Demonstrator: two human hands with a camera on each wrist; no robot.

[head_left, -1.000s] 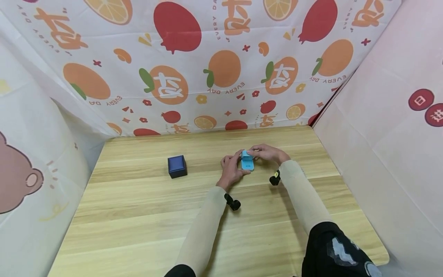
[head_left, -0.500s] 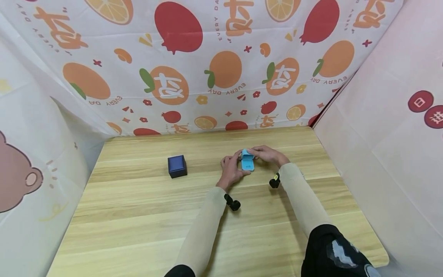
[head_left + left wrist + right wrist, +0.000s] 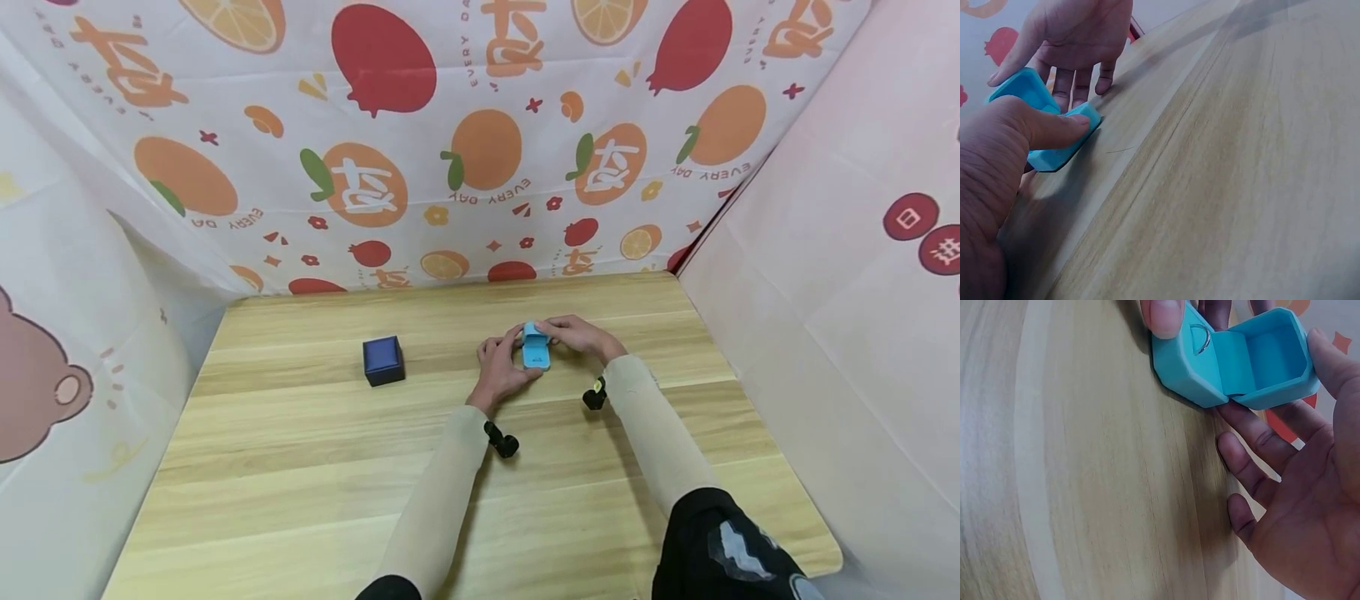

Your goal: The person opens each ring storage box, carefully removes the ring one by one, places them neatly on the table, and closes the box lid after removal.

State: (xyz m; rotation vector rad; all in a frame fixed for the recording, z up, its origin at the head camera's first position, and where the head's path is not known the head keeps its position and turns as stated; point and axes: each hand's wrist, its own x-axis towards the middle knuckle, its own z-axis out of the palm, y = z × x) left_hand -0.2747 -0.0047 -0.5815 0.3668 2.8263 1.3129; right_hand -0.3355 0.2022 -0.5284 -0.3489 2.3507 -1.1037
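Note:
A small turquoise ring box [image 3: 536, 356] stands with its lid raised near the back of the table, between both hands. My left hand [image 3: 499, 371] grips its base from the left; in the left wrist view the thumb [image 3: 1063, 128] lies across the base's front edge. My right hand [image 3: 581, 332] holds the raised lid [image 3: 1275, 356], thumb at the lid's rim and forefinger under the hinge side. The other right fingers hang loosely beside the box. Seen from the right wrist, a silver ring [image 3: 1205, 342] sits upright in the slot of the padded base.
A closed navy blue box [image 3: 383, 360] stands on the wooden table [image 3: 300, 467], left of my hands. Behind the table hangs a fruit-print cloth [image 3: 420, 200]. Pale cloths flank both sides.

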